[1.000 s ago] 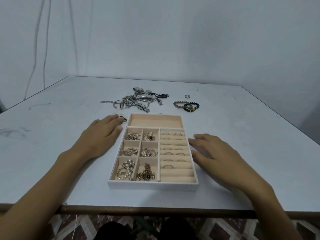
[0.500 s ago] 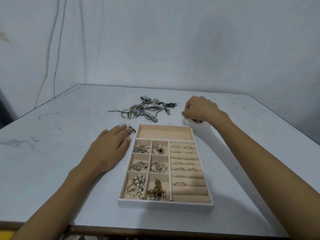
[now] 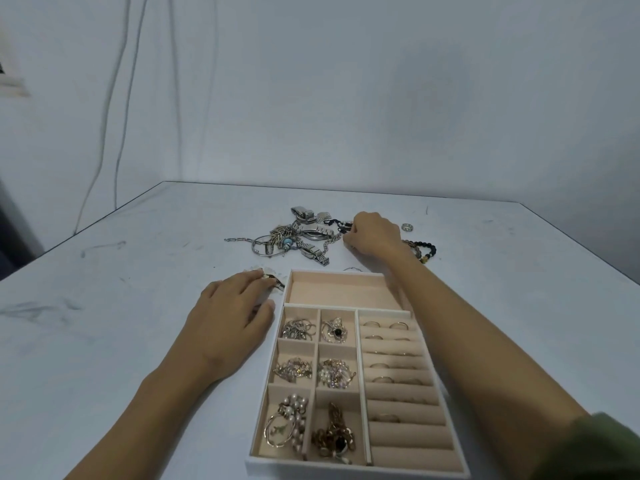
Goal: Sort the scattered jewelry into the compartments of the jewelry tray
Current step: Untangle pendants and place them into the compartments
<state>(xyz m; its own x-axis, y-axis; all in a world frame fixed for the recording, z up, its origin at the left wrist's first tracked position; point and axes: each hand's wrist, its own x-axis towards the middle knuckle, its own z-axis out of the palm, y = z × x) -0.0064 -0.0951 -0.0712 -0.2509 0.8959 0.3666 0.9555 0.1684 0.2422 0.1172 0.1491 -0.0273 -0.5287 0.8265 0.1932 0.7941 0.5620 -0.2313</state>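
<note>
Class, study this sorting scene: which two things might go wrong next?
1. The right hand is at the edge of a tangled pile of chains and watches; pulling one piece may drag others along.
2. The right forearm crosses the far corner of the jewelry tray and lies beside a beaded bracelet; drawing back might nudge either.

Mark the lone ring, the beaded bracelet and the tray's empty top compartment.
lone ring [image 3: 407,227], head view, on its band.
beaded bracelet [image 3: 429,244], head view, on its dark beads.
empty top compartment [image 3: 341,293], head view, on its bare floor.
</note>
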